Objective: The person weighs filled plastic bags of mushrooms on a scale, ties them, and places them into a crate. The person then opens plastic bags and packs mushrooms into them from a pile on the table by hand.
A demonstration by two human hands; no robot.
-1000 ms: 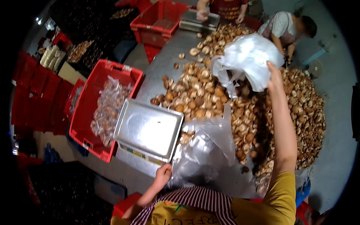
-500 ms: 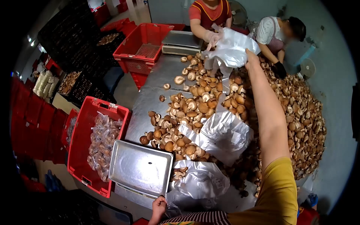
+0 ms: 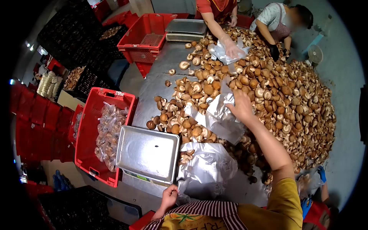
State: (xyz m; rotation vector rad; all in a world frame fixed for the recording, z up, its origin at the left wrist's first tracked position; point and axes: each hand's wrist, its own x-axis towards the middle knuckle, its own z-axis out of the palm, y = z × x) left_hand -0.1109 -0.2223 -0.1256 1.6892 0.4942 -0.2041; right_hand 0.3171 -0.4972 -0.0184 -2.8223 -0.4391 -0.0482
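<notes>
My right hand [image 3: 241, 105] is spread over a crumpled clear plastic bag [image 3: 224, 119] lying on the mushrooms [image 3: 283, 103]; its fingers are apart at the bag's upper edge. My left hand [image 3: 170, 195] is closed near the lower right corner of the steel-topped scale [image 3: 148, 153], beside the edge of a second plastic bag [image 3: 207, 163]. What its fingers hold, if anything, is too small to make out. A few mushrooms show at the mouth of that second bag.
Left of the scale, a red crate [image 3: 86, 140] holds bagged mushrooms [image 3: 110, 134]. Across the table, one person's gloved hand [image 3: 232, 49] rests on a plastic bag; another person in dark gloves leans over the pile. A second scale [image 3: 186, 27] stands by another red crate [image 3: 140, 36].
My right hand has come back from the far side onto the nearer bag, letting go of the bags it held out. A co-worker's hand is now on bags there. My left hand stays by the scale.
</notes>
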